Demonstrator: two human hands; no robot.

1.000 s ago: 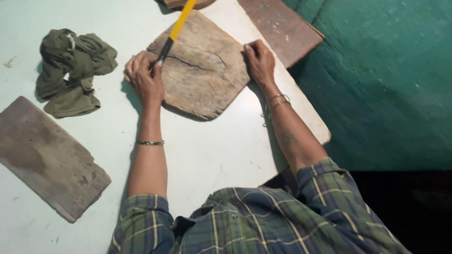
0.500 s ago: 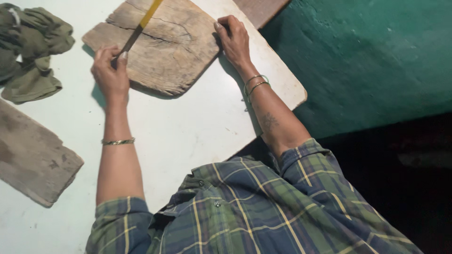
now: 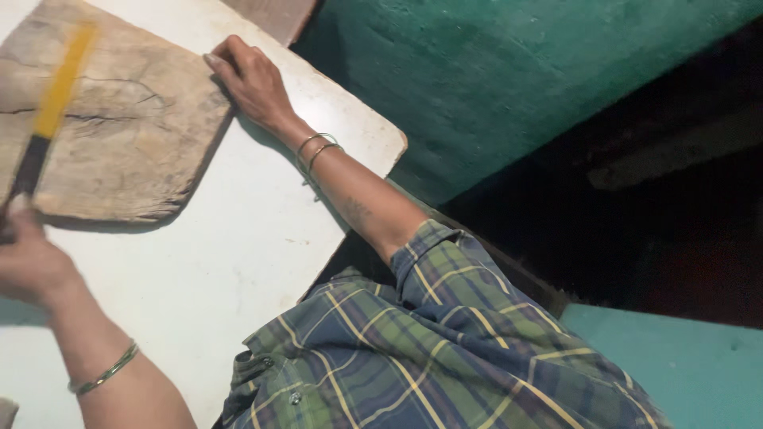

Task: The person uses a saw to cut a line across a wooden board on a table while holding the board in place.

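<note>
We rest the weathered, cracked grey-brown wooden slab (image 3: 111, 127) flat on the white worktop (image 3: 238, 262). Its surface shows dark splits and a rounded corner. Our right grip (image 3: 250, 79) lies open, fingers flat on the slab's edge. Our left grip (image 3: 32, 262) is clamped on the black handle of a yellow-bladed tool (image 3: 56, 103), blurred, lying across the slab above that grip.

A worn, cracked, pale brown wooden board with rounded corners (image 3: 119, 135) is lying flat on the white table, near its far edge. A slim tool with a yellow upper part and black lower part (image 3: 49, 119) is lying slanted across the board's left side, blurred.
</note>
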